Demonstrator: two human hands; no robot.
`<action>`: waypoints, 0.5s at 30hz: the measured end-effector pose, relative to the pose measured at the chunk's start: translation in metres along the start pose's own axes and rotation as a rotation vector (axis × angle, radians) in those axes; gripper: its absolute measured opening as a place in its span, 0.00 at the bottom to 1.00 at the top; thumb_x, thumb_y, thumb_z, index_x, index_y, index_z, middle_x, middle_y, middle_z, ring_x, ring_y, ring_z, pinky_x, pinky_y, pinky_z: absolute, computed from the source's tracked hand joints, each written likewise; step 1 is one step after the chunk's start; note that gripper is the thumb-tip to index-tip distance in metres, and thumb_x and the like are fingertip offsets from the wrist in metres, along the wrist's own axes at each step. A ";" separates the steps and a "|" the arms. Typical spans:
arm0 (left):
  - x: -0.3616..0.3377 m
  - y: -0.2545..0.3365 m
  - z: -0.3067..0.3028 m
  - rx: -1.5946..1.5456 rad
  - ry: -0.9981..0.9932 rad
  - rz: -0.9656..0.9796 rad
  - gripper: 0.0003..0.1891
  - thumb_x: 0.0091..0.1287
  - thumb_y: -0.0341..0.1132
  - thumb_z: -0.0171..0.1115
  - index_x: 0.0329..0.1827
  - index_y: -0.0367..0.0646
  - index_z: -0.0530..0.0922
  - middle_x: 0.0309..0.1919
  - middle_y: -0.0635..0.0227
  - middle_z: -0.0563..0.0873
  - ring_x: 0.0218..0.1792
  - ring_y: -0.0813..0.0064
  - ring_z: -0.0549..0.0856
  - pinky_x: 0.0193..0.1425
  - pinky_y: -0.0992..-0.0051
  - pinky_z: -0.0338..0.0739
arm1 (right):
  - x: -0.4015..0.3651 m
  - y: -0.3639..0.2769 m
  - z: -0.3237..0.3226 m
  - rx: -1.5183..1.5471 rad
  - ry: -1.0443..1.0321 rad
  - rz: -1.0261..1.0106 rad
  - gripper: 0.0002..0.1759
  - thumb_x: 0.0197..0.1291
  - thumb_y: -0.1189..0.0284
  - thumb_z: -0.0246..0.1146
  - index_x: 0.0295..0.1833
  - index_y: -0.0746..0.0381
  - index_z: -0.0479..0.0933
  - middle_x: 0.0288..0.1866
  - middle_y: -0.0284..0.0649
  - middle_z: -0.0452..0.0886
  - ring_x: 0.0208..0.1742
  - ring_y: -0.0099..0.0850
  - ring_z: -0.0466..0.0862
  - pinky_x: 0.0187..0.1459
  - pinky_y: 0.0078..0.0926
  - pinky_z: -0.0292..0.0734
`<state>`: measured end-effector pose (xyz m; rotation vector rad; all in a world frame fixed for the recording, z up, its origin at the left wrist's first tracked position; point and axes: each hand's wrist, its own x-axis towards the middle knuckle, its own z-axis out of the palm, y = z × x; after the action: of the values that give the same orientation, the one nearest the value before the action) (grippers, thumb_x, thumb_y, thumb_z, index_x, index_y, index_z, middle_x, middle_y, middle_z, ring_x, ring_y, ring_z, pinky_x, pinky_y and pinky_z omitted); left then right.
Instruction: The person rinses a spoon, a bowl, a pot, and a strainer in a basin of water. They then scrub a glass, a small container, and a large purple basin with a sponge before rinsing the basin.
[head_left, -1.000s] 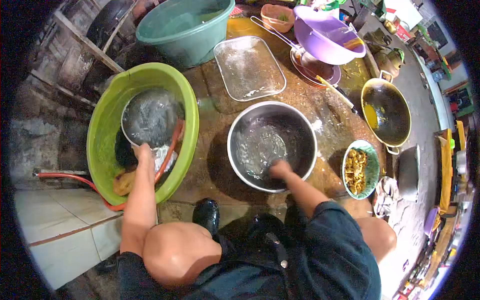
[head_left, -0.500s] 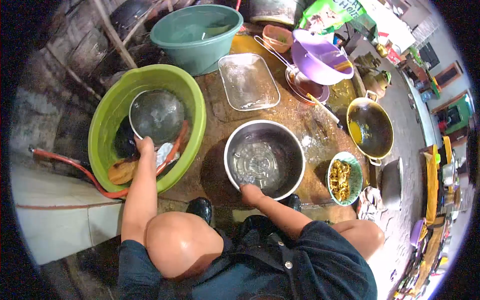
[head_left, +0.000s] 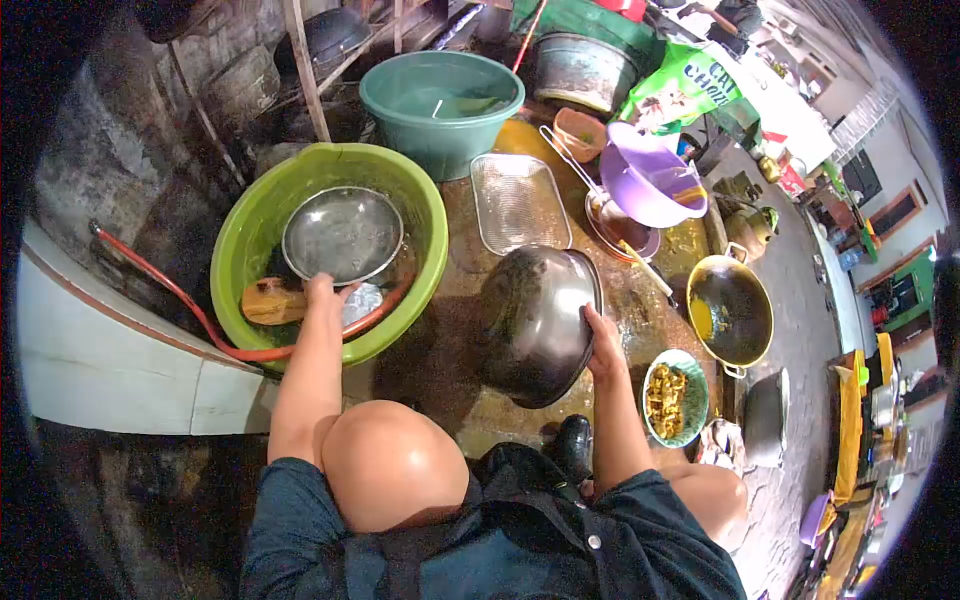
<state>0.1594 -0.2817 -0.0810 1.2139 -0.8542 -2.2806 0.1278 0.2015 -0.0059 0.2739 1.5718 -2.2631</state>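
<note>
My left hand [head_left: 322, 293] is closed on the near rim of a round metal bowl [head_left: 343, 236] inside the green tub [head_left: 432, 215]. Beside that hand, also in the tub, lie a wooden piece [head_left: 272, 302] and a crumpled pale wrapper [head_left: 362, 302]. With my right hand [head_left: 606, 343] I grip the rim of a deep metal pot [head_left: 535, 325], tilted far over so its dark outer side faces me. The inside of the pot is hidden.
A red hose [head_left: 165, 275] runs over the tub's near edge. Behind stand a teal tub [head_left: 440, 125], a wire basket [head_left: 520, 200] and a purple basin [head_left: 640, 180]. To the right are a wok [head_left: 733, 310] and a green colander [head_left: 690, 385] holding food pieces.
The pot stood upright with water in it; now my right hand has tipped it over on its side. My left hand still holds the bowl, whose surface now faces the view more brightly.
</note>
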 end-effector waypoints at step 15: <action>-0.093 0.029 0.011 0.189 -0.101 0.041 0.26 0.54 0.24 0.39 0.59 0.45 0.62 0.51 0.53 0.72 0.40 0.50 0.80 0.25 0.53 0.81 | 0.052 0.066 0.054 0.375 -0.217 0.059 0.23 0.63 0.59 0.55 0.55 0.65 0.68 0.48 0.41 0.78 0.45 0.35 0.80 0.49 0.37 0.76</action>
<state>0.2012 -0.2425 -0.0021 1.1548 -1.1439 -2.2859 0.1096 0.1204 -0.0620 0.1618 1.0160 -2.4361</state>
